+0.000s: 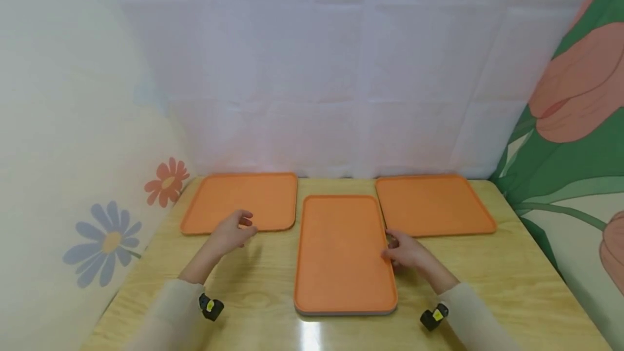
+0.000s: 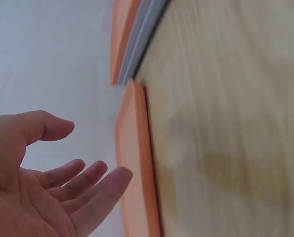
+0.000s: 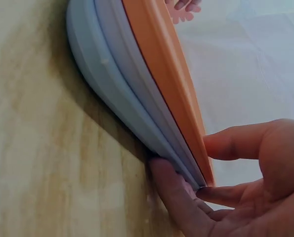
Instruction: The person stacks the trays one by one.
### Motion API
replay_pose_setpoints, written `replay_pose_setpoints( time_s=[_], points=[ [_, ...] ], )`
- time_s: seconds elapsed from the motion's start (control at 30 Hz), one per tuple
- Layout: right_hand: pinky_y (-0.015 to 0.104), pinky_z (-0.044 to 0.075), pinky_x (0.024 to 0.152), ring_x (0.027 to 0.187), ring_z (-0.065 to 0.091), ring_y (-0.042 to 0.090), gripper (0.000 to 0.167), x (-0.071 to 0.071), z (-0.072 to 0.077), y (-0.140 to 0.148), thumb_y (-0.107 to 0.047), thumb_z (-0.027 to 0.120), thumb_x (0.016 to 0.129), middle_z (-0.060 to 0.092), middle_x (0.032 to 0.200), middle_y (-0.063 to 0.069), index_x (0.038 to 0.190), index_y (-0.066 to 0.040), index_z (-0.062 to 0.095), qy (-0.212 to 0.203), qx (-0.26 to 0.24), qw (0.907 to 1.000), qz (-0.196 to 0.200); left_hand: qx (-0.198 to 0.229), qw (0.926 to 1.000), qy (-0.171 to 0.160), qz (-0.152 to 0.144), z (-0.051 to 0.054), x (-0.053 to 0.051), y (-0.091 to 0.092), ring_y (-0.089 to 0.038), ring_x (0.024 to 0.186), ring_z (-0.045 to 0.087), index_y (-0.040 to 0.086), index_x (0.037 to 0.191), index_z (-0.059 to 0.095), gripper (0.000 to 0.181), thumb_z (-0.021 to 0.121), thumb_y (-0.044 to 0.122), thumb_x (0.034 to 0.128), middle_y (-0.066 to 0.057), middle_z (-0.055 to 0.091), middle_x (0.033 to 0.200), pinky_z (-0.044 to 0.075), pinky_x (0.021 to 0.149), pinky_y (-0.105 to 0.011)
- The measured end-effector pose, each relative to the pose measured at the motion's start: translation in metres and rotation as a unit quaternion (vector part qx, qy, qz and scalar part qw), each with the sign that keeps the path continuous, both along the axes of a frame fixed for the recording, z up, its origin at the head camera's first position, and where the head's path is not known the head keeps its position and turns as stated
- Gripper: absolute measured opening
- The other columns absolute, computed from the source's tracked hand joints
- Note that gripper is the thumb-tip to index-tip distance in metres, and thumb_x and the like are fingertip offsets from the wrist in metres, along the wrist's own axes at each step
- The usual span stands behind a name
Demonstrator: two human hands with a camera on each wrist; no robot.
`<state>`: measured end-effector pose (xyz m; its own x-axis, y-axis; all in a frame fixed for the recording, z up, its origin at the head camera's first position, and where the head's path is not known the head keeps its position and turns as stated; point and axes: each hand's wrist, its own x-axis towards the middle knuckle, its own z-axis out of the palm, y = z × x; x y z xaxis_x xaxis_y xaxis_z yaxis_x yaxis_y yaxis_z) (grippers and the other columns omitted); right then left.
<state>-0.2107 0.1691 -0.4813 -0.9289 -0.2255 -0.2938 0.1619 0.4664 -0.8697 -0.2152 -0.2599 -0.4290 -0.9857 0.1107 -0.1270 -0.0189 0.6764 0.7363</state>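
In the middle of the table a stack of trays lies lengthwise, an orange tray [image 1: 341, 253] on top. Below it the right wrist view shows a pale lavender tray [image 3: 129, 54] and a light blue-grey tray [image 3: 95, 64]. My right hand [image 1: 410, 253] grips the stack's right edge, thumb on the orange rim and fingers at the underside. My left hand [image 1: 233, 233] hovers by the front edge of another orange tray [image 1: 253, 199] at the back left. Its fingers are loosely bent and hold nothing, as the left wrist view shows the hand [image 2: 48, 197] too.
A third orange tray [image 1: 434, 205] lies at the back right, close beside the stack. The wooden table [image 1: 487, 275] meets a white cloth backdrop [image 1: 312, 69]. Flower-painted walls [image 1: 575, 150] stand on both sides.
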Motion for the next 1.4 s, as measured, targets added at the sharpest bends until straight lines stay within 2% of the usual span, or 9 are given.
replay_pose_setpoints(
  time_s=[0.13, 0.23, 0.43, 0.57, 0.7, 0.9, 1.03, 1.27, 1.4],
  points=[
    [0.038, 0.059, 0.069, 0.087, 0.062, 0.023, 0.075, 0.001, -0.001, 0.002, 0.000, 0.065, 0.089, 0.057, 0.109, 0.021, 0.154, 0.009, 0.028, -0.015, -0.019, 0.9997, -0.009, -0.072, 0.9965, 0.039, 0.019, 0.010, -0.012, -0.028, -0.050, 0.118, 0.055, -0.013, 0.141, 0.041, 0.056, 0.059, 0.022, 0.1005, -0.036, 0.051, 0.136, 0.054, 0.088, -0.054],
    [0.038, 0.059, 0.069, 0.088, 0.062, 0.024, 0.075, 0.002, -0.002, 0.003, 0.001, 0.065, 0.090, 0.056, 0.109, 0.021, 0.154, 0.008, 0.027, -0.019, -0.028, 0.9994, -0.011, -0.076, 0.9947, 0.050, 0.047, 0.011, -0.019, -0.046, -0.055, 0.122, 0.050, -0.017, 0.141, 0.037, 0.058, 0.057, 0.020, 0.1004, -0.040, 0.044, 0.139, 0.049, 0.095, -0.060],
    [0.039, 0.059, 0.071, 0.092, 0.061, 0.025, 0.074, 0.004, -0.003, 0.003, 0.000, 0.066, 0.090, 0.056, 0.111, 0.020, 0.154, 0.007, 0.030, -0.023, -0.030, 0.9991, -0.020, -0.100, 0.9907, 0.041, 0.083, 0.010, -0.031, -0.075, -0.056, 0.130, 0.041, -0.019, 0.145, 0.032, 0.066, 0.053, 0.024, 0.0995, -0.042, 0.037, 0.145, 0.040, 0.105, -0.064],
    [0.040, 0.060, 0.072, 0.094, 0.061, 0.026, 0.074, 0.004, -0.004, 0.004, -0.001, 0.066, 0.090, 0.055, 0.113, 0.021, 0.154, 0.006, 0.030, -0.023, -0.032, 0.9990, -0.023, -0.125, 0.9867, 0.040, 0.097, 0.003, -0.041, -0.088, -0.057, 0.131, 0.038, -0.021, 0.146, 0.029, 0.072, 0.054, 0.026, 0.0974, -0.043, 0.033, 0.147, 0.037, 0.107, -0.065],
    [0.041, 0.060, 0.071, 0.094, 0.061, 0.026, 0.074, 0.004, -0.005, 0.004, 0.000, 0.066, 0.090, 0.054, 0.113, 0.021, 0.154, 0.006, 0.030, -0.027, -0.039, 0.9986, -0.023, -0.140, 0.9834, 0.050, 0.104, -0.003, -0.049, -0.098, -0.059, 0.131, 0.036, -0.023, 0.145, 0.029, 0.074, 0.057, 0.026, 0.0961, -0.044, 0.033, 0.146, 0.034, 0.109, -0.066],
    [0.040, 0.060, 0.068, 0.088, 0.060, 0.025, 0.074, 0.005, -0.004, 0.003, 0.001, 0.066, 0.090, 0.052, 0.110, 0.020, 0.154, 0.005, 0.029, -0.029, -0.048, 0.9982, -0.023, -0.150, 0.9818, 0.028, 0.113, -0.008, -0.055, -0.104, -0.060, 0.134, 0.031, -0.022, 0.147, 0.025, 0.079, 0.057, 0.028, 0.0956, -0.045, 0.029, 0.148, 0.030, 0.111, -0.068],
    [0.038, 0.060, 0.065, 0.082, 0.059, 0.024, 0.074, 0.005, -0.004, 0.003, 0.000, 0.066, 0.089, 0.051, 0.107, 0.018, 0.155, 0.005, 0.030, -0.026, -0.046, 0.9983, -0.023, -0.174, 0.9776, 0.029, 0.115, -0.012, -0.060, -0.109, -0.060, 0.130, 0.037, -0.023, 0.144, 0.031, 0.076, 0.055, 0.029, 0.0939, -0.046, 0.034, 0.144, 0.034, 0.109, -0.067],
    [0.039, 0.060, 0.066, 0.084, 0.058, 0.024, 0.075, 0.006, -0.003, 0.003, 0.001, 0.066, 0.089, 0.050, 0.108, 0.017, 0.155, 0.003, 0.030, -0.031, -0.052, 0.9978, -0.025, -0.171, 0.9766, 0.007, 0.131, -0.018, -0.063, -0.118, -0.061, 0.131, 0.035, -0.025, 0.145, 0.024, 0.083, 0.053, 0.033, 0.0923, -0.047, 0.031, 0.145, 0.033, 0.110, -0.067],
    [0.039, 0.060, 0.065, 0.087, 0.059, 0.025, 0.074, 0.005, -0.004, 0.003, 0.002, 0.065, 0.089, 0.051, 0.109, 0.018, 0.155, 0.003, 0.031, -0.034, -0.051, 0.9977, -0.029, -0.185, 0.9735, -0.005, 0.134, -0.022, -0.066, -0.122, -0.061, 0.128, 0.037, -0.025, 0.141, 0.032, 0.080, 0.052, 0.035, 0.0913, -0.046, 0.032, 0.145, 0.033, 0.107, -0.069]
  ],
)
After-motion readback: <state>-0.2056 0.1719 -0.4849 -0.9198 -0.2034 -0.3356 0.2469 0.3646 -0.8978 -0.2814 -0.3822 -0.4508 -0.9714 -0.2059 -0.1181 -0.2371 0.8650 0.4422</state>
